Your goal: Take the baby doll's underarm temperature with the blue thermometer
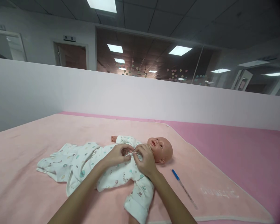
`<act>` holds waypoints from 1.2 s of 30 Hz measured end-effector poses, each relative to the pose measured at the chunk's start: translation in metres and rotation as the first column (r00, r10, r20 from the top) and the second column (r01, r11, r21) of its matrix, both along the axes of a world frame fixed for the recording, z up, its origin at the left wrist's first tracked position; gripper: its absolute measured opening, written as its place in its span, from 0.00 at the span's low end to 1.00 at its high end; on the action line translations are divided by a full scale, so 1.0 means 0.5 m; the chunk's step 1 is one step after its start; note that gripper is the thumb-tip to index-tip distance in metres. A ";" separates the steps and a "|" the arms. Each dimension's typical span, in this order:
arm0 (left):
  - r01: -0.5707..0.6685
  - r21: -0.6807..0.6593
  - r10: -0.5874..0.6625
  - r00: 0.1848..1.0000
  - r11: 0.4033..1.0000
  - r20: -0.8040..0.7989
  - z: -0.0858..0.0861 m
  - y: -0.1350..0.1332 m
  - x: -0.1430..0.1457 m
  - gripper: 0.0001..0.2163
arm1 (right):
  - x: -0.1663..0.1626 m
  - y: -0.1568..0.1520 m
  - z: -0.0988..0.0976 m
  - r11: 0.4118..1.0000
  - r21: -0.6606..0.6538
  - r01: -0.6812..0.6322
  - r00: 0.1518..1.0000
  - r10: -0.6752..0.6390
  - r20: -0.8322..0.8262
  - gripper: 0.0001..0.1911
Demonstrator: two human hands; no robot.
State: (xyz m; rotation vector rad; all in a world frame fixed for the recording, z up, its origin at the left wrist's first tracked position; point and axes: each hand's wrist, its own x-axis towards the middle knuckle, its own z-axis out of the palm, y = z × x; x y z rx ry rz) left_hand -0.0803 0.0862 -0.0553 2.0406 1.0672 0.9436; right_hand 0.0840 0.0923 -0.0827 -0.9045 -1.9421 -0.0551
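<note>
A baby doll [160, 149] lies on its back, its head to the right, dressed in a white printed baby shirt [118, 177]. At the chest, just below the doll's chin, a thin white cloth tie [131, 153] shows between my fingers. My left hand [118, 154] pinches it from the left, fingers curled. From the right, close to the doll's neck, my right hand [145, 159] pinches it too, thumb against fingertips. My fingers hide part of the tie. White printed trousers [58, 163] spread out to the left at the doll's lower end.
A thin clear stick with a blue end [176, 175] lies right of the doll. Under everything is a peach blanket [214, 174] over a pink surface [252, 155]. A low white wall [140, 96] runs along the back, with windows [154, 59] beyond.
</note>
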 end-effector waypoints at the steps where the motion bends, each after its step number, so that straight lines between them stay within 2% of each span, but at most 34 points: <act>1: -0.016 0.017 0.017 1.000 1.000 -0.021 -0.001 -0.001 0.002 0.14 | -0.001 0.002 -0.001 1.000 -0.001 0.009 1.000 -0.009 0.005 0.02; 5: -0.010 0.023 0.011 1.000 1.000 -0.019 -0.005 0.000 0.004 0.15 | -0.002 0.007 -0.007 0.999 -0.013 0.036 0.999 -0.035 0.008 0.02; 10: 0.059 -0.076 -0.052 0.995 0.995 0.089 -0.005 0.006 -0.003 0.21 | -0.001 0.009 -0.010 0.999 -0.043 0.032 0.999 -0.032 -0.009 0.02; 15: 0.095 -0.153 -0.064 0.978 0.984 0.198 -0.004 0.006 -0.009 0.29 | 0.000 0.007 -0.008 0.999 -0.035 0.031 0.999 -0.031 -0.010 0.03; 22: 0.127 -0.199 -0.063 0.953 0.972 0.297 0.000 0.003 -0.008 0.31 | -0.002 0.006 -0.006 0.997 -0.050 0.052 0.998 -0.051 0.023 0.02; 31: 0.188 -0.262 -0.089 0.933 0.947 0.349 -0.005 0.009 -0.007 0.30 | -0.001 0.006 -0.008 0.997 -0.064 0.047 0.998 -0.044 0.038 0.03; 36: 0.190 -0.245 -0.089 0.924 0.951 0.373 -0.004 0.012 -0.005 0.20 | -0.001 0.003 -0.006 0.996 -0.080 0.027 0.999 -0.024 0.032 0.03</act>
